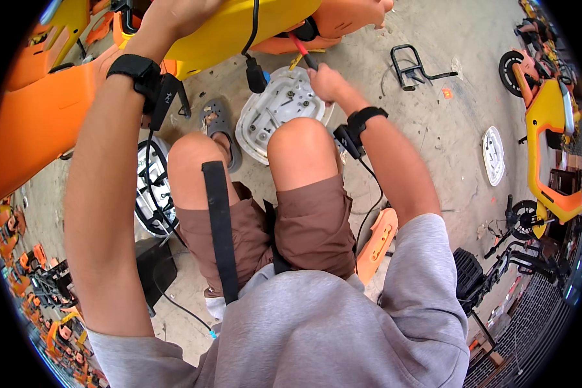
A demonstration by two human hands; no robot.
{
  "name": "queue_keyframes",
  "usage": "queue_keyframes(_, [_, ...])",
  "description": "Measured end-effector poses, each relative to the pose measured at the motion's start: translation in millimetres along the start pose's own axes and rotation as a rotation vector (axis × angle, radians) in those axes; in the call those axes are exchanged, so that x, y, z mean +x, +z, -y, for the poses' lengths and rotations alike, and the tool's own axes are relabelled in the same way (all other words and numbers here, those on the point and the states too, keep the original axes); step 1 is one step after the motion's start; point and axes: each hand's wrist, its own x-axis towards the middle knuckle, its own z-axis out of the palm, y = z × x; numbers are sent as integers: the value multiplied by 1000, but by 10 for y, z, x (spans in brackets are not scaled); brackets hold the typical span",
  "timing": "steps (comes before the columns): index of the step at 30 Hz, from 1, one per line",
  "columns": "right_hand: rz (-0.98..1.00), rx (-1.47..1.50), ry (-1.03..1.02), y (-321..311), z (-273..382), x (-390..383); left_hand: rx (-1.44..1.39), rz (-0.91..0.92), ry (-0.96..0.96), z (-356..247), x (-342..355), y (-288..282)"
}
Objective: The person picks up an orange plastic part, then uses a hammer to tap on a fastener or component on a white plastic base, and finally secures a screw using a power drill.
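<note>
Right hand: my right hand is wrapped round the black end of a red and black tool.
Tool: slants up leftward; its far end is by the orange panel, perhaps touching.
Left hand: my left hand is at the yellow panel; its fingers leave the view, so I cannot tell their state.
Tray: the white tray lies beyond my knees, with small metal parts inside.
Plug: a black plug hangs left of the tool.

Open floor between right grip and black frame, black connector hanging left
</note>
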Motion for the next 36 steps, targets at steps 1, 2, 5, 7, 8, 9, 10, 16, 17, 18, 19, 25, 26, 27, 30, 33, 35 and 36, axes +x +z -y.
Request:
queue_keyframes(1, [-33, -5, 0, 76, -103, 10, -6, -5, 1, -3, -1, -4])
queue_keyframes(2, [-62, 1, -10, 167, -220, 24, -12, 0, -7, -1, -2, -4])
queue_keyframes(5, [-261, -133, -185, 438, -581, 71, -23, 5, -22, 34, 9, 14])
queue_keyframes(7, [-275, -57, -243, 616, -709, 140, -21, 1, -16, 88, 25, 46])
queue_keyframes(8, [-277, -30, -246, 683, -765, 164, -22, -1, -13, 112, 30, 79])
queue_keyframes(9, [-281, 6, -245, 736, -806, 190, 28, 107, 87, 154, 49, 94])
queue_keyframes(10, [-282, -4, -245, 758, -853, 212, -8, 68, 93, 176, 57, 135])
queue_keyframes(16, [-263, -31, -232, 704, -1065, 401, -119, 9, 83, 305, 47, 231])
queue_keyframes(17, [-239, -35, -177, 706, -1082, 440, -108, 9, 84, 313, 47, 236])
queue_keyframes(18, [-215, -42, -169, 719, -1086, 479, -97, 8, 87, 317, 48, 238])
queue_keyframes(19, [-209, -48, -169, 740, -1071, 521, -85, 4, 90, 319, 50, 243])
queue_keyframes(25, [-335, -103, -98, 604, -924, 510, -67, -48, 88, 309, 56, 250])
queue_keyframes(26, [-373, -148, -134, 538, -915, 445, -57, -29, 91, 308, 59, 251])
queue_keyframes(27, [-422, -192, -195, 439, -916, 379, -48, -23, 104, 302, 58, 250])
queue_keyframes(30, [-461, -248, -271, 248, -818, 209, -86, -37, 88, 286, 73, 237])
queue_keyframes(33, [-395, -203, -215, 208, -710, 49, -71, 2, 45, 261, 84, 219])
queue_keyframes(35, [-433, -171, -216, 202, -651, 3, -65, -1, 29, 242, 85, 211])
queue_keyframes(36, [-402, -168, -204, 197, -629, -6, -57, 2, 17, 231, 83, 205])
